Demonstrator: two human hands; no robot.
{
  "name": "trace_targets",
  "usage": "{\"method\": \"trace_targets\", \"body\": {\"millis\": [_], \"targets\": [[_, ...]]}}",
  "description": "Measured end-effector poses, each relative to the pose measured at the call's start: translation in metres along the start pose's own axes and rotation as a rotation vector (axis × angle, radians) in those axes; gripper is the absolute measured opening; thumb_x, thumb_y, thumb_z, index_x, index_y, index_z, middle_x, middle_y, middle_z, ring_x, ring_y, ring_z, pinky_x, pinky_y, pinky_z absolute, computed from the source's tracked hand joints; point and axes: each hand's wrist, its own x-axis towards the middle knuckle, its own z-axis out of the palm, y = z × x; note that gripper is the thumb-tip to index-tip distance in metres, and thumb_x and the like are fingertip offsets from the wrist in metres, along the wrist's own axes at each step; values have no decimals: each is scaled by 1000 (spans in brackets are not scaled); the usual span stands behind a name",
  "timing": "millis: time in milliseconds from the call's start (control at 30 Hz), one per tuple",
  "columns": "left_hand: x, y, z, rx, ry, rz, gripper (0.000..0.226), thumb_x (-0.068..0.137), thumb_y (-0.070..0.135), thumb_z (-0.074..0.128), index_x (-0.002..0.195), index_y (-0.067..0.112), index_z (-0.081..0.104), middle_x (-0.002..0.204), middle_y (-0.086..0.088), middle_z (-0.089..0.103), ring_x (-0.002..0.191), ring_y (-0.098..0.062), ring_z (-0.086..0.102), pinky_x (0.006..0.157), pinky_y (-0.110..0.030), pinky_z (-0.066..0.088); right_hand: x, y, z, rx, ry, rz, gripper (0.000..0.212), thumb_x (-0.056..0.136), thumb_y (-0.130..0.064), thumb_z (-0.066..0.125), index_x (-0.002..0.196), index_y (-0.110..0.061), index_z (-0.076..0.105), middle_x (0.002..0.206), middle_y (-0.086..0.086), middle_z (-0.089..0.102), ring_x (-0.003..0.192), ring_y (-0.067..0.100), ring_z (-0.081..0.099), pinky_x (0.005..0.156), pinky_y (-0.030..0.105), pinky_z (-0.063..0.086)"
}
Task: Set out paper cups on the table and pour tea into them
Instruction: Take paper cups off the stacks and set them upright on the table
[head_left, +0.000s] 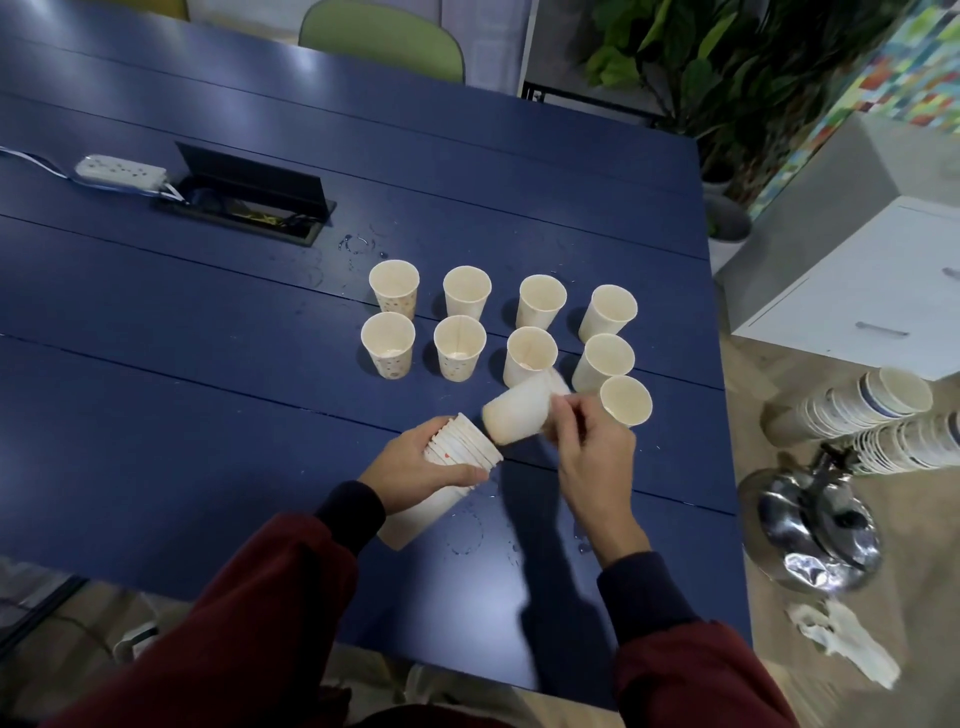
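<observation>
Left hand (415, 462) gripped the cup stack (457, 457). Right hand (592, 457) held one tilted cup (519, 410) near nine upright cups (460, 340).

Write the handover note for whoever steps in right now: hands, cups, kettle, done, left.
Left hand: grip closed around the cup stack, held on its side.
Right hand: holding a single cup, tilted on its side just off the stack's mouth.
Table: nine cups upright, two rows of four plus the ninth cup at the near right.
Kettle: right of the table, untouched.
Done: nine cups set out.
Left: stand the single cup, add any more, pour tea.
</observation>
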Motion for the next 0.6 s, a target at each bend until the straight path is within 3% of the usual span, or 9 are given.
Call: {"method": "trace_targets", "body": {"millis": [133, 233, 300, 367, 467, 600], "targets": [[-1, -4, 1, -13, 27, -24, 90, 52, 62, 84, 132, 34, 55, 113, 13, 70, 106, -8, 65, 101, -38, 50, 14, 24, -2, -246, -119, -131, 16, 99, -13, 61, 85, -10, 67, 76, 0, 62, 68, 20, 53, 62, 31, 39], [-2, 0, 4, -38, 21, -16, 92, 51, 61, 85, 134, 33, 54, 113, 14, 70, 106, -7, 65, 102, -38, 50, 13, 38, 3, -385, -218, -148, 12, 97, -8, 61, 97, -4, 72, 92, 11, 71, 80, 31, 62, 68, 37, 48], [-1, 4, 5, -47, 14, -6, 91, 51, 61, 85, 133, 34, 55, 112, 15, 71, 106, -7, 65, 102, -39, 50, 9, 40, 1, -396, -118, -131, 12, 96, -10, 61, 103, -8, 70, 99, 7, 70, 84, 30, 63, 68, 35, 47], [-1, 6, 5, -55, 20, -3, 90, 52, 61, 86, 132, 35, 55, 112, 15, 71, 106, -7, 65, 102, -39, 50, 11, 37, -6, -377, 93, -70, 13, 95, -15, 62, 107, -11, 67, 101, 5, 67, 83, 28, 61, 67, 32, 42], [-2, 7, 5, -60, 16, -3, 91, 51, 61, 86, 132, 35, 55, 113, 15, 70, 107, -7, 65, 103, -40, 50, 27, 44, -21, -447, 243, 7, 38, 90, -20, 69, 124, -3, 59, 117, 16, 58, 102, 34, 54, 79, 36, 41], [-4, 7, 6, -44, 9, -10, 92, 50, 63, 86, 132, 37, 54, 115, 16, 69, 108, -7, 64, 103, -40, 50, 49, 60, -32, -618, 10, 227, 81, 85, -39, 75, 144, 5, 39, 139, 27, 45, 124, 46, 43, 98, 54, 41]]}}
